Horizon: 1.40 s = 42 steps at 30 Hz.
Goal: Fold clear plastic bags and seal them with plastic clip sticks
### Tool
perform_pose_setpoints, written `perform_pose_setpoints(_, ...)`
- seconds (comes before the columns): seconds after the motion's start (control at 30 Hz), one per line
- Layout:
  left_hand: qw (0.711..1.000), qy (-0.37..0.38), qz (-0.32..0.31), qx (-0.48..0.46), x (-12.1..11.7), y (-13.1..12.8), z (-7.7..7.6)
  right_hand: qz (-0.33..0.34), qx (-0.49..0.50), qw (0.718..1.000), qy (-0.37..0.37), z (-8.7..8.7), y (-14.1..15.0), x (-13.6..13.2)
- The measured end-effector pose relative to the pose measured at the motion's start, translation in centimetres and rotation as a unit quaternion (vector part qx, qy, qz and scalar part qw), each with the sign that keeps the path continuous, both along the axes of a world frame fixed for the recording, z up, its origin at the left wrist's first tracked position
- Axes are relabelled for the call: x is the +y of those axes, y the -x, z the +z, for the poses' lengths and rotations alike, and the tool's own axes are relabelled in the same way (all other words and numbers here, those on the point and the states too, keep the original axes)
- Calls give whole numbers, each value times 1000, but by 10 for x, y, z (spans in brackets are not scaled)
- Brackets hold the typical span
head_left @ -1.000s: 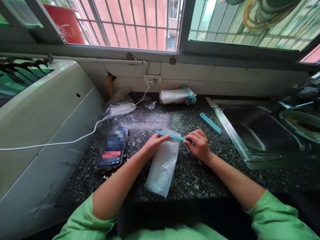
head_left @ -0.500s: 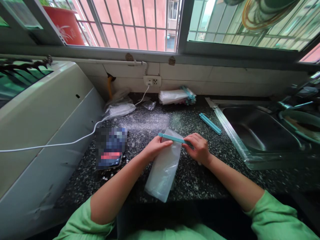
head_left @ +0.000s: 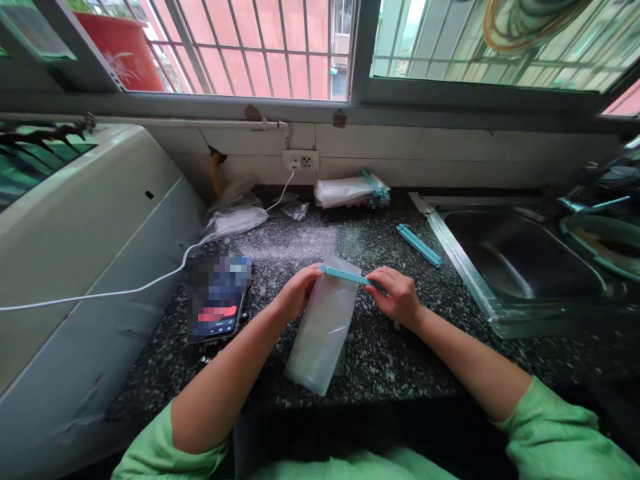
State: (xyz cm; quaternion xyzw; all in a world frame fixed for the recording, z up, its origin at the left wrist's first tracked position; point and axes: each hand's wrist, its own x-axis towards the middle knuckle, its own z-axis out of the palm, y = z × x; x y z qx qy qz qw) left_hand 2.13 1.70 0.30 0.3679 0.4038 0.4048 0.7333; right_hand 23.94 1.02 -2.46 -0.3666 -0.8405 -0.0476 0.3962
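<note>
A blue bag sealing clip [head_left: 345, 275] lies across the upper part of a clear plastic bag [head_left: 323, 337], with a short strip of the bag showing beyond it. My left hand [head_left: 297, 293] is closed at the clip's left end, its fingertips against that end. Pinched between the thumb and fingers of my right hand [head_left: 397, 297] is the clip's right end. The bag hangs down from the clip toward the counter's front edge. Whether the clip is fully fastened cannot be made out.
More blue clips [head_left: 419, 245] lie beside the metal sink [head_left: 520, 257]. Against the wall sits a stack of clipped bags [head_left: 350, 190]. A phone [head_left: 220, 300] rests left of my forearm, and a white cable [head_left: 185, 263] runs to the wall socket [head_left: 301, 161].
My left thumb has moved off the bag's face, and the left hand is now at the clip's end. My right hand keeps its hold. The view has shifted slightly.
</note>
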Motion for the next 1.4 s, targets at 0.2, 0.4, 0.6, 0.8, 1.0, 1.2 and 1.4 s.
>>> perform_pose_setpoints(0.2,999,18,-11,-46,1,-2,-1,3,-11,1000,-2,0,0,0)
perform_pose_setpoints(0.4,997,-33,57,35,0,-7,-9,3,-20,1000,-7,-2,1,0)
perform_pose_setpoints(0.6,988,-86,99,85,-2,-10,-12,5,-25,1000,-13,-3,1,2)
perform_pose_setpoints(0.8,986,-83,110,92,-3,-12,-10,-1,-53,998,21,-6,-1,3)
perform_pose_setpoints(1.0,974,-91,182,105,-1,-17,-16,-2,-64,998,25,-7,-2,3)
perform_pose_setpoints(1.2,967,-87,221,90,-1,-19,-26,16,-54,998,7,-8,-3,4)
perform_pose_setpoints(1.4,970,-77,220,72,-1,-21,-28,34,-49,998,-1,-8,-4,5)
